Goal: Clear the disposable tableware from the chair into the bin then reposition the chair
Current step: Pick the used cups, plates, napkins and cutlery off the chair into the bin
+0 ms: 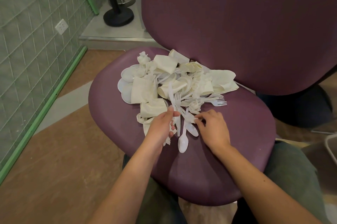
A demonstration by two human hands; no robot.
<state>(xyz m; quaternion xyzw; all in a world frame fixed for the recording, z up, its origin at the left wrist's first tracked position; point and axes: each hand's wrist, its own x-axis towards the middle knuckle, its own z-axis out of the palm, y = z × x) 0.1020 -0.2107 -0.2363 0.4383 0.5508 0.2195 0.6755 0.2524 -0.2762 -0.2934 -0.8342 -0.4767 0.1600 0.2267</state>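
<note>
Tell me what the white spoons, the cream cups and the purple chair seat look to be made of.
White spoons: seemingly thin moulded plastic, glossy and slightly translucent.
Cream crushed cups: probably paper, matte, creased flat rather than cracked.
Purple chair seat: smooth with a soft sheen, likely vinyl or moulded plastic; no weave shows, so it cannot be settled which.

A black stand base (118,17) sits on a raised step near a wall socket (61,26).
</note>
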